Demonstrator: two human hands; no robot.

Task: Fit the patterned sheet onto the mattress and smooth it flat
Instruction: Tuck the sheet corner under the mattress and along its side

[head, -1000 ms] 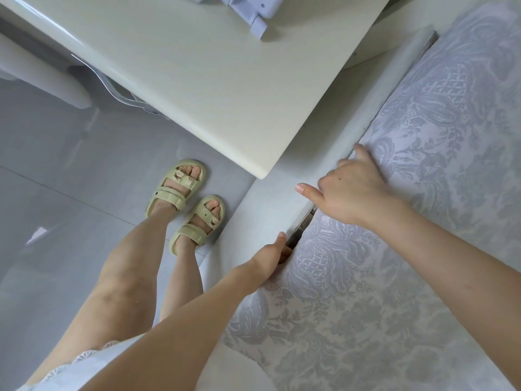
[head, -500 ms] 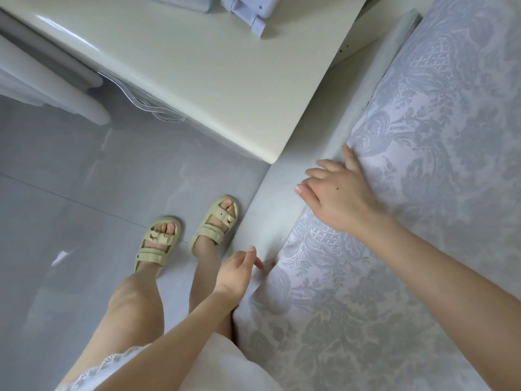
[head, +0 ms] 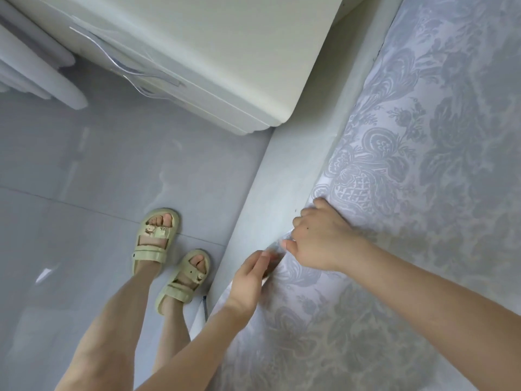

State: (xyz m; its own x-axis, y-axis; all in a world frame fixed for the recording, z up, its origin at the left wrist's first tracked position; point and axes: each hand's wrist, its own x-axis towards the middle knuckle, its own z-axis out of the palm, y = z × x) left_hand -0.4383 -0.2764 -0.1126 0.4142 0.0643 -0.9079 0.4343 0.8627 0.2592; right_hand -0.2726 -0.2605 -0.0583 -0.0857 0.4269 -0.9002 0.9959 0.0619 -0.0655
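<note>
The patterned sheet (head: pixel 417 193), pale lilac with grey floral print, covers the mattress along the right side of the view. My right hand (head: pixel 318 238) lies at the sheet's left edge, fingers curled over the mattress side and gripping the fabric there. My left hand (head: pixel 251 275) sits just below and left of it, fingers straight and pointing into the gap between the mattress edge and the grey bed frame (head: pixel 270 193). The fingertips of both hands are partly hidden by the sheet's edge.
A cream bedside cabinet (head: pixel 214 60) stands close against the bed frame at the top. My legs and feet in green sandals (head: pixel 169 261) stand on the grey tiled floor (head: pixel 84 165) beside the bed. A white object (head: pixel 36 69) shows at the upper left.
My right hand slid down the mattress edge and its fingers curled onto the sheet. My left hand moved in against the edge just below it. My feet shifted position.
</note>
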